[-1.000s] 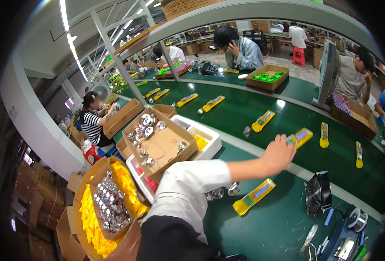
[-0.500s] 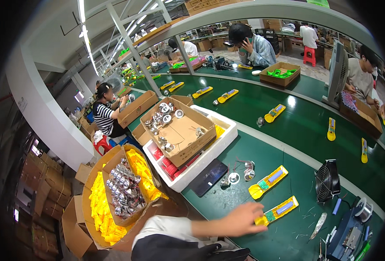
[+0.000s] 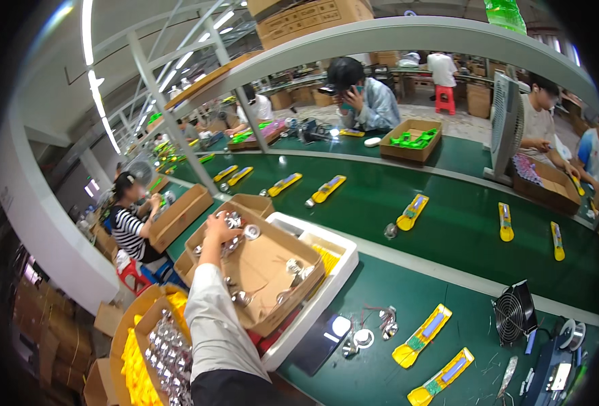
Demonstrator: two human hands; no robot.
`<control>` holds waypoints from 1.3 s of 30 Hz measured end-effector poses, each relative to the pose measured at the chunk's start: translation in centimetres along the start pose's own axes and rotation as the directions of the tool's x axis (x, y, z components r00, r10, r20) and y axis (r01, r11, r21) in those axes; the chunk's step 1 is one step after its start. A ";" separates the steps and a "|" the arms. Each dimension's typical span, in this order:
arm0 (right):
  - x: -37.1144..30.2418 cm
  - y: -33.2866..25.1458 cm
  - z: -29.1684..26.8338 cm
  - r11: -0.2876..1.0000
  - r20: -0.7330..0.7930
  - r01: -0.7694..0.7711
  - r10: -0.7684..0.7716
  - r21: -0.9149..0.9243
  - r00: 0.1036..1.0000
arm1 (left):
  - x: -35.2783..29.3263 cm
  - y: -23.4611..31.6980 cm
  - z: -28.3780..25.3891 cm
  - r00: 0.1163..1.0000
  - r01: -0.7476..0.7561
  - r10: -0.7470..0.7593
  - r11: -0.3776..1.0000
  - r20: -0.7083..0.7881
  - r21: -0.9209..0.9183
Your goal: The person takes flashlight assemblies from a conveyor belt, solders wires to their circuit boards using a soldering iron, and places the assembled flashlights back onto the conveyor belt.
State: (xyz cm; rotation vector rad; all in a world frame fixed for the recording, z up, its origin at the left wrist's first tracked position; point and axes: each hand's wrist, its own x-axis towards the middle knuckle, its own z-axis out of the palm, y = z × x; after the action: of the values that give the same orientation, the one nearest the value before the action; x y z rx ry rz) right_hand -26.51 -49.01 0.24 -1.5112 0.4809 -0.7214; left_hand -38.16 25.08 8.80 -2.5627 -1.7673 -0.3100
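Note:
My left hand (image 3: 217,230) reaches into a cardboard box (image 3: 272,277), at a cluster of silver reflector lamp heads (image 3: 234,220). Its fingers and thumb are apart around one lamp head; whether they touch it is unclear. More lamp heads (image 3: 298,269) lie along the box's near and right sides. My right hand is out of view. On the green table, two yellow casings (image 3: 423,336) (image 3: 441,379) each hold a purple cell and a small green board. Several lamp heads with thin wires (image 3: 363,337) lie left of them, beside a dark phone (image 3: 320,342).
The cardboard box rests on a white foam box (image 3: 343,260). Below left, a carton holds yellow parts (image 3: 137,372) and lamp heads (image 3: 167,358). A black fan (image 3: 513,314) and a solder spool (image 3: 571,336) stand at right. Casings line the green belt (image 3: 360,213); co-workers sit beyond.
My left hand has left the nearer yellow casing and moved up and left into the cardboard box. The view has shifted, so the table's things appear lower.

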 end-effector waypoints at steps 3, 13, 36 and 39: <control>-0.3 0.2 0.3 0.997 0.021 0.004 -0.003 -0.072 1.000 | 0.4 0.8 -0.2 0.994 0.103 -0.107 0.988 0.026 0.114; 1.1 1.9 1.4 0.994 0.181 0.055 -0.071 0.089 0.981 | -0.8 -0.1 -1.3 0.940 -0.237 0.224 0.971 -0.256 -0.022; 1.6 4.1 -2.3 0.958 0.133 -0.200 0.175 0.204 0.976 | -28.7 20.8 0.7 0.688 -0.684 0.702 0.541 -0.186 -0.489; 1.3 4.0 -2.4 0.956 0.170 -0.192 0.155 0.223 0.973 | -28.1 20.5 3.3 0.729 -0.578 0.684 0.636 0.026 -0.512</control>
State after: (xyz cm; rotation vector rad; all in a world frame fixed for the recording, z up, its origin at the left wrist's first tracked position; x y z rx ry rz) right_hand -26.75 -51.94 -3.62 -1.2694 0.3921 -0.5027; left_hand -28.29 -7.88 2.89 -3.4760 -0.7198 -0.4920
